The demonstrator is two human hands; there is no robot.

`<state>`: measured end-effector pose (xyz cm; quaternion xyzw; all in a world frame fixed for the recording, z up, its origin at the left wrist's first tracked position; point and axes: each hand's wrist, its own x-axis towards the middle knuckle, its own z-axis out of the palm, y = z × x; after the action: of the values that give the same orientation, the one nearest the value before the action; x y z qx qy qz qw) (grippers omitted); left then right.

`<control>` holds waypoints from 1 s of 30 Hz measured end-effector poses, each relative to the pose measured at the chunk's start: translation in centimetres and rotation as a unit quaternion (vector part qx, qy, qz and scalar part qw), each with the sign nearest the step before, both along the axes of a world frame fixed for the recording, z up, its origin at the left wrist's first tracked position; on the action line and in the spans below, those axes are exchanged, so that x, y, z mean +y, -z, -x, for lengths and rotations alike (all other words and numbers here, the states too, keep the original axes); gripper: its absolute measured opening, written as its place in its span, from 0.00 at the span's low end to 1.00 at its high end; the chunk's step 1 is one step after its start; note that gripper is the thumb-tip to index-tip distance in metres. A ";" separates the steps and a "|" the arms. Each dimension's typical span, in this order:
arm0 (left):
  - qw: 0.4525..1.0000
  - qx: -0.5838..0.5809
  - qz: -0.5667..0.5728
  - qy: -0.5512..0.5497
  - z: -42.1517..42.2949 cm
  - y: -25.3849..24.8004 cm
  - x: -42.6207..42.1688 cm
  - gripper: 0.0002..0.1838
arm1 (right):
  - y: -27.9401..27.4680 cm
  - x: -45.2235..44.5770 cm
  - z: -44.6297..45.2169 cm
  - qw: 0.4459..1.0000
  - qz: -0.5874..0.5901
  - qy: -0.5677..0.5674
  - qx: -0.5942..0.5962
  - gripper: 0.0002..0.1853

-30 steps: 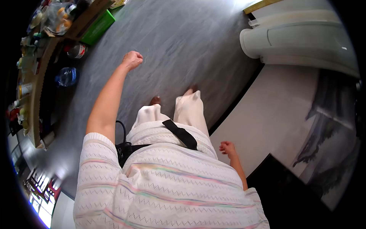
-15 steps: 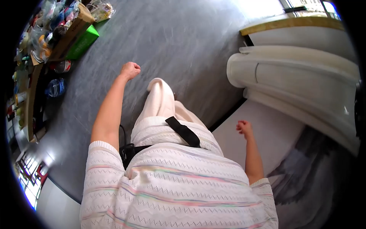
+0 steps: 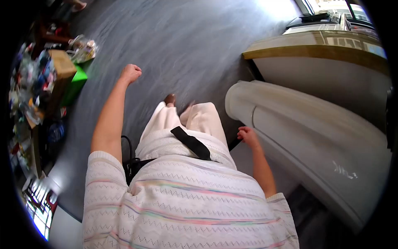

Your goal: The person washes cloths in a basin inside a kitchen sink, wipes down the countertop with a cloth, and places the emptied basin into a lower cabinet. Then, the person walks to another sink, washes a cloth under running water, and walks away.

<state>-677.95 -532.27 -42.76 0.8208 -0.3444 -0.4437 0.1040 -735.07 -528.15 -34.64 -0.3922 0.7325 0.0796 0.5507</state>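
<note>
My left hand [image 3: 131, 73] is held out over the grey floor [image 3: 174, 45], its fingers curled into a loose fist with nothing visible in it. At the right, my right hand [image 3: 247, 136] hangs beside the rounded end of a long white unit [image 3: 298, 124]; its fingers are loosely bent and a little apart, holding nothing. Between the hands are my white trousers [image 3: 203, 116] and brown shoes [image 3: 169, 99]. A black strap [image 3: 190, 143] crosses my striped white top.
Cluttered goods and a cardboard box [image 3: 63, 64] stand at the left, by a green box [image 3: 75, 85] and a large bottle [image 3: 56, 132]. A wood-edged counter [image 3: 306, 51] is at the upper right. Part of another person's foot [image 3: 80, 6] shows at the upper left.
The counter and white unit have come lower and nearer on the right. The goods at the left have shifted down and outward. My legs have changed position in stride; both hands remain empty.
</note>
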 end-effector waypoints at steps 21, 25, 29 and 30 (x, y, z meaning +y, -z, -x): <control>0.998 0.043 -0.033 -0.029 9.4 2.8 -44.7 0.10 | -0.5 -58.7 -2.4 0.981 0.158 -0.070 -0.085 0.12; 0.994 0.051 -0.083 -0.045 7.8 3.1 -55.7 0.09 | 0.5 -67.2 -2.0 0.980 0.167 -0.061 -0.091 0.13; 0.996 0.043 -0.078 -0.022 9.2 0.6 -70.4 0.09 | 1.5 -73.2 1.9 0.990 0.119 0.032 -0.069 0.13; 0.997 0.036 -0.069 -0.005 10.0 0.1 -74.1 0.09 | 1.4 -74.5 2.6 0.987 0.118 0.074 -0.079 0.13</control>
<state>-687.91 -606.41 -42.84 0.8113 -0.3049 -0.4950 0.0619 -737.70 -602.66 -36.06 -0.4038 0.7179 -0.0798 0.5615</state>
